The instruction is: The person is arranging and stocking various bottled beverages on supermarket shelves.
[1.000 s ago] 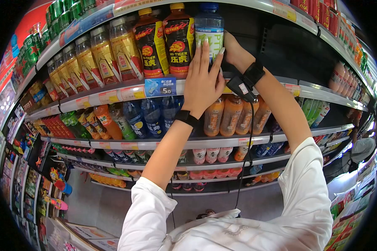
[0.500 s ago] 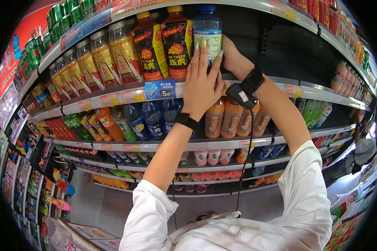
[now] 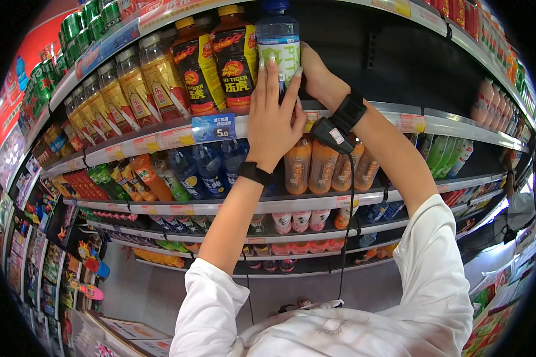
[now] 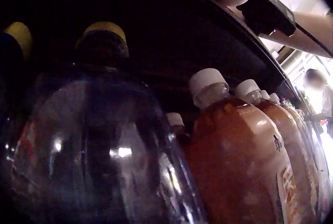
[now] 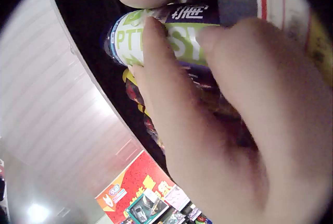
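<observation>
A blue-capped drink bottle (image 3: 287, 49) with a white and green label stands on the upper shelf, at the right end of the row. My left hand (image 3: 274, 122) lies over its front, its long fingers straight against the label. On the bottle's right side is my right hand (image 3: 321, 77), its fingers hidden behind the bottle. From the right wrist, the green label (image 5: 184, 41) shows between the left index finger and thumb. Two black and yellow Hi-Tiger bottles (image 3: 235, 65) stand close on the left. Under my left wrist, the left wrist view shows a large clear bottle (image 4: 104, 146).
Gold-labelled bottles (image 3: 164, 77) continue the row leftward. A blue price card (image 3: 213, 128) hangs on the shelf edge (image 3: 372, 118). Orange drink bottles (image 3: 320, 166) stand one shelf below. A cable (image 3: 346, 214) hangs from the right wrist device (image 3: 332, 135).
The head view has shifted, so the shelf and bottles appear further left. Both hands stay at the same bottle, which keeps its place beside the Hi-Tiger bottles.
</observation>
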{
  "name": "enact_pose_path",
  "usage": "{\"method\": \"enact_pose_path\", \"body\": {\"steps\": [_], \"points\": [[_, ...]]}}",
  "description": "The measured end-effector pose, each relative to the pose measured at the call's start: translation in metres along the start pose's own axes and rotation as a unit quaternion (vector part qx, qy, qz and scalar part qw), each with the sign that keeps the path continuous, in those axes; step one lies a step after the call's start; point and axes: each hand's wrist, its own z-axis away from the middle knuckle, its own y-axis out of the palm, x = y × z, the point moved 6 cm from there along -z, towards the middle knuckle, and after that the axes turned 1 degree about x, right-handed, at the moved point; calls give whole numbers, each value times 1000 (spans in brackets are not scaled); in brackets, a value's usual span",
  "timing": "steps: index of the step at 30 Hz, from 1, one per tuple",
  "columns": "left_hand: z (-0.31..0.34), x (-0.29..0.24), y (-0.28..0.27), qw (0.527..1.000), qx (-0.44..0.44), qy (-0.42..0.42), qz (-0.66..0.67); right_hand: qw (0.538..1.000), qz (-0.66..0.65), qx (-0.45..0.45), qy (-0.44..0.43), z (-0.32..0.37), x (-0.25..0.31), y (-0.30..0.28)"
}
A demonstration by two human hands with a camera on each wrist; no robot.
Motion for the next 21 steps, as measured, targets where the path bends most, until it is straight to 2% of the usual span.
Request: {"method": "enact_pose_path", "body": {"steps": [7,12,15,17,19,21], "points": [[6,-4,1,999,-5,-4,-35,1000,17,2,-18,-5,-2,-4],[15,-11,-2,998,42,-14,-41,999,-30,-27,12,-5,-1,-7],[26,-12,-8,994,105,-16,-7,997,-55,-34,-40,5,9,-8],[38,-10,-13,989,144,-13,21,991,-47,-71,-102,1,3,-25],[53,-12,-23,980,196,-24,31,981,-101,-76,-148,60,25,4],[74,-14,-41,972,223,-43,58,966,-58,-97,-233,88,21,6]]}}
